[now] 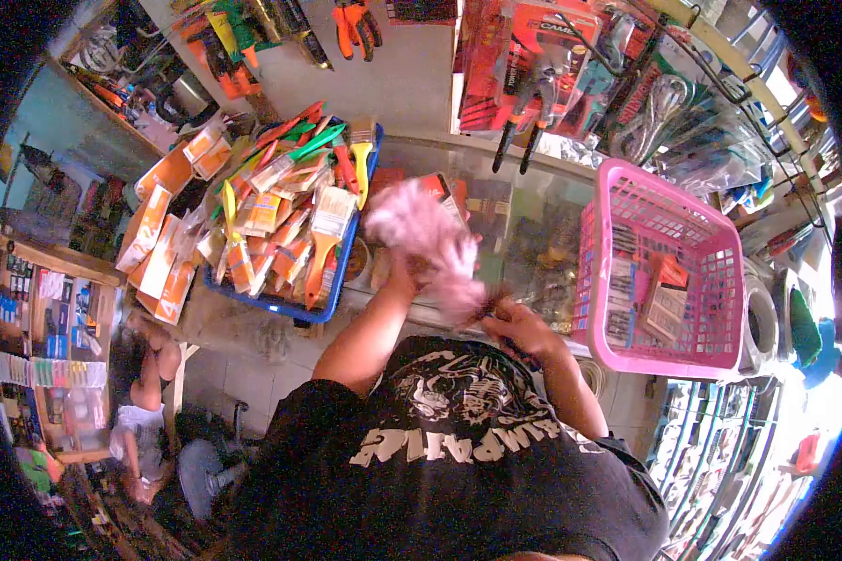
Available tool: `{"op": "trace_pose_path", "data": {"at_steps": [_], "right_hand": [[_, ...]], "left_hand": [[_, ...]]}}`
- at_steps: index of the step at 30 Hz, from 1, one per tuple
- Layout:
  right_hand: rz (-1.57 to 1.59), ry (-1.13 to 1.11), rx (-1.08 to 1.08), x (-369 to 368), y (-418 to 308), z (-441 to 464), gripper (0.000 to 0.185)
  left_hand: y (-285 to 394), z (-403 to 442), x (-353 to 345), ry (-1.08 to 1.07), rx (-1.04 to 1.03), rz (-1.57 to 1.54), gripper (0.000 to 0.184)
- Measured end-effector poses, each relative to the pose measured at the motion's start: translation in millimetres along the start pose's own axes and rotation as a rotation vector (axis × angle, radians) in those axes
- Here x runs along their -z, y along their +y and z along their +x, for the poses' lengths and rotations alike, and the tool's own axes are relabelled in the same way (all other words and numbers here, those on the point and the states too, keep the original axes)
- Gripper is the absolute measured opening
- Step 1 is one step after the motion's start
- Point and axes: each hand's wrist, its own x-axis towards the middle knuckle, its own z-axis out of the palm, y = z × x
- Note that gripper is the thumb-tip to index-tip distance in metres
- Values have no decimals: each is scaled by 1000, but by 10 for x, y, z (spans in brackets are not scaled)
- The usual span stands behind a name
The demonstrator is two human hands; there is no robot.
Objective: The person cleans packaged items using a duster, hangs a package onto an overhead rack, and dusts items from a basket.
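Note:
A pink cloth (pixel 430 238), smeared by motion, is bunched over the glass counter in front of my chest. My left hand (pixel 405 274) is closed on the cloth, which covers most of its fingers. To the right, my right hand (pixel 521 329) has its fingers wrapped round a dark, thin thing near the cloth's lower end; its kind does not show. Behind the cloth lies a red and dark box (pixel 446 194), partly covered.
A blue tray (pixel 290 309) heaped with paintbrushes (pixel 327 220) stands left on the glass counter (pixel 557 210). A pink basket (pixel 660 363) with packaged items stands right. Pliers (pixel 533 112) and packs hang at the back. Another person (pixel 145 425) is at lower left.

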Motion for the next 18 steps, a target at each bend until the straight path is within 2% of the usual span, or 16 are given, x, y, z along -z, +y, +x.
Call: {"op": "trace_pose_path", "data": {"at_steps": [3, 5, 6, 8, 11, 14, 17, 18], "right_hand": [[43, 68, 56, -51, 23, 166, 33], [68, 196, 141, -119, -38, 72, 29], [-24, 141, 173, -102, 39, 115, 29], [-209, 35, 234, -16, 263, 248, 28], [12, 203, 142, -70, 207, 257, 26], [53, 178, 21, -111, -59, 56, 24], [-415, 89, 266, -22, 49, 140, 24], [-216, 118, 200, -45, 91, 160, 26]], "left_hand": [[187, 45, -60, 0, -20, 156, 77], [227, 95, 99, -142, 77, 122, 75], [208, 35, -42, 121, 31, 222, 75], [65, 80, 186, -294, 249, -836, 78], [189, 45, -148, -177, 85, 11, 68], [215, 42, 22, -272, 65, 16, 72], [198, -3, -326, -235, 79, -51, 74], [191, -10, -426, -222, 86, -72, 75]]}}
